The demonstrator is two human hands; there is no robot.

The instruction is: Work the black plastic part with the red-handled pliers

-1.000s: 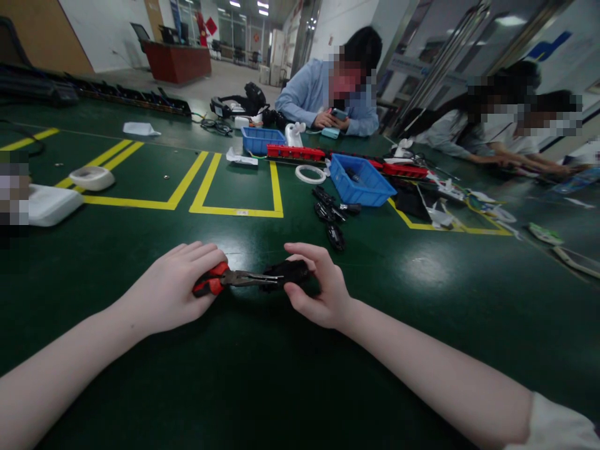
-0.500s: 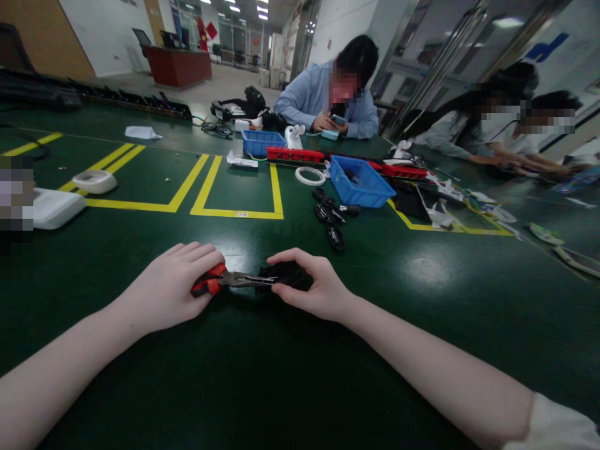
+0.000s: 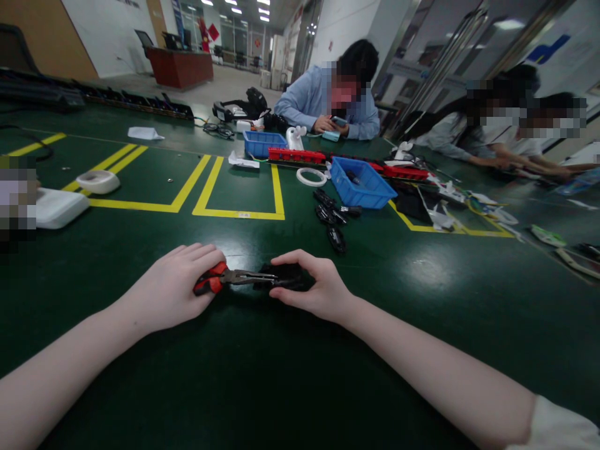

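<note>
My left hand (image 3: pixel 180 284) is closed around the red and black handles of a pair of needle-nose pliers (image 3: pixel 241 276). The long metal jaws point right and their tips lie against a black object (image 3: pixel 295 279). My right hand (image 3: pixel 321 284) grips that object between thumb and fingers, low over the green table (image 3: pixel 281 375). Its kind is hard to make out, dark and partly covered by the fingers. Beyond my right hand lie several bundled black cables (image 3: pixel 334 215).
A blue bin (image 3: pixel 363 187) with dark items stands past the cables, near a white ring (image 3: pixel 311 177) and red strips (image 3: pixel 297 155). Another blue bin (image 3: pixel 265 144) sits farther back. Tape roll (image 3: pixel 98 181) at left. A person (image 3: pixel 304 100) across the table holds a phone; others sit at right.
The view has shifted very slightly. Both hands keep their grips; the plier tips still meet the black object, with only a tiny change in its tilt.
</note>
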